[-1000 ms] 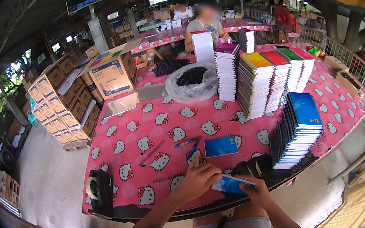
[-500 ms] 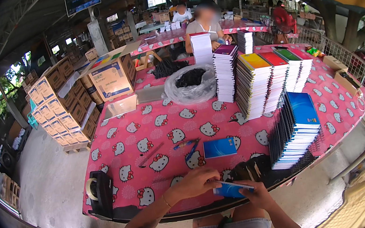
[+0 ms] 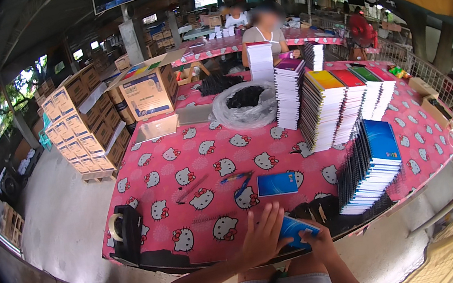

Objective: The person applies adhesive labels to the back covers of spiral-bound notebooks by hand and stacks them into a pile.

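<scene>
While your right hand (image 3: 318, 239) has its fingers clamped on a blue notebook (image 3: 296, 229), thumb on the cover, your left hand (image 3: 262, 237) lies against its left end w/ fingers straight & not curled round it; can't tell how hard they press. You've got the notebook tilted, approx. over the near edge of the pink patterned bench (image 3: 184, 253).

Just beyond it, a 2nd blue notebook (image 3: 277, 184) lies flat, w/ a few pens (image 3: 243, 183) just beside it on the left. Your tape dispenser (image 3: 127, 233) stands at the near left corner. Near right, you have a tall stack of blue spiral notebooks (image 3: 368, 170). Behind that, closely set, are yellow-, red- & green-topped stacks (image 3: 344, 106), then a purple-topped stack (image 3: 291, 95) to their left. A clear plastic bag w/ black contents (image 3: 244, 103) sits left of the purple one.

Far left, an open carton (image 3: 148, 93) stands nr. piled boxes (image 3: 81, 119). Across from you, far side, is a co-worker (image 3: 264, 37).
</scene>
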The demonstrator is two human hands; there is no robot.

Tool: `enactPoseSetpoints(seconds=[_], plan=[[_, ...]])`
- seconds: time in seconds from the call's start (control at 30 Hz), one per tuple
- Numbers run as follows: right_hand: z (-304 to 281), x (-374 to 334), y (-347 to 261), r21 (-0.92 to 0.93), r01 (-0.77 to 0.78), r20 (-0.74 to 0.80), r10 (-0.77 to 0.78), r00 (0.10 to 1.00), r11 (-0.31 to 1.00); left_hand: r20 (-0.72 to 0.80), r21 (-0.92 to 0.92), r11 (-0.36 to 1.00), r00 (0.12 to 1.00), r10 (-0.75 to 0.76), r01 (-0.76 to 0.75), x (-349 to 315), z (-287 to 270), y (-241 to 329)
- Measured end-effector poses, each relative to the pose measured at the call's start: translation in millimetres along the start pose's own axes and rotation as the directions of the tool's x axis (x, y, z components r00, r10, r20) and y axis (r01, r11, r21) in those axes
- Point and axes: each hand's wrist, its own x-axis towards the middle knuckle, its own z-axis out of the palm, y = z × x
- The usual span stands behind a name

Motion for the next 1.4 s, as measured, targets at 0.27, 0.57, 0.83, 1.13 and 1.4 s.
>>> enactPoseSetpoints(seconds=[0.27, 0.57, 0.83, 1.13, 1.4], plan=[[-24.2, -7.9, 4.3, 0.032, 0.008, 0.026, -0.009, 1.0, 0.999, -0.043, -0.126, 0.989, 0.997, 0.071, -0.075, -16.6, 15.1, 25.7], [-25.9, -21.7, -3.2, -0.017, 0.02, 0.013, -0.019, 1.0, 1.0, -0.051, -0.124, 0.991, 0.998, 0.042, -0.048, 18.8, -5.1, 26.4], [-22.0, -16.6, 15.0, 0.071, -0.011, 0.027, 0.009, 1.0, 0.997, -0.092, -0.009, 0.987, 0.983, 0.161, -0.162, 5.9, 11.1, 33.7], [-13.7, -1.6, 13.8, -0.001, -0.004, 0.066, 0.004, 0.998, 1.0, -0.041, -0.076, 0.992, 0.994, 0.096, -0.099, 35.9, -14.5, 17.5], [-19.4, -4.5, 13.7, 0.044, -0.002, 0.082, -0.002, 0.997, 0.999, -0.072, -0.131, 0.978, 0.985, 0.156, -0.164, 44.6, 4.1, 23.5]])
